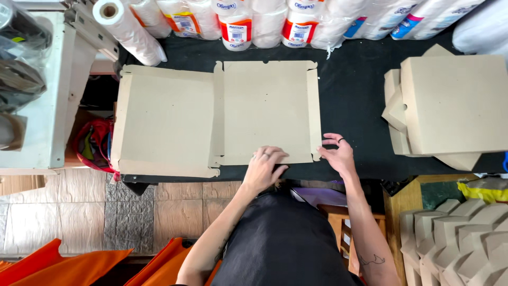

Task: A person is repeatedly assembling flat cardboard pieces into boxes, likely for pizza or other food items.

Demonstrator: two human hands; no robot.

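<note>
A flat, unfolded brown cardboard box blank (pixel 222 116) lies on the black table (pixel 352 90), creased into two square panels with narrow flaps. My left hand (pixel 264 168) rests on the near edge flap of the right panel, fingers curled over it. My right hand (pixel 337 153) pinches the near right corner flap of the same panel, with a ring on one finger. Both hands sit at the table's front edge.
A stack of folded cardboard boxes (pixel 450 106) sits at the right of the table. Wrapped paper rolls (pixel 238 21) line the far edge. More folded boxes (pixel 455 233) stand low right. A grey machine (pixel 47 95) is at left, orange fabric (pixel 79 265) on the floor.
</note>
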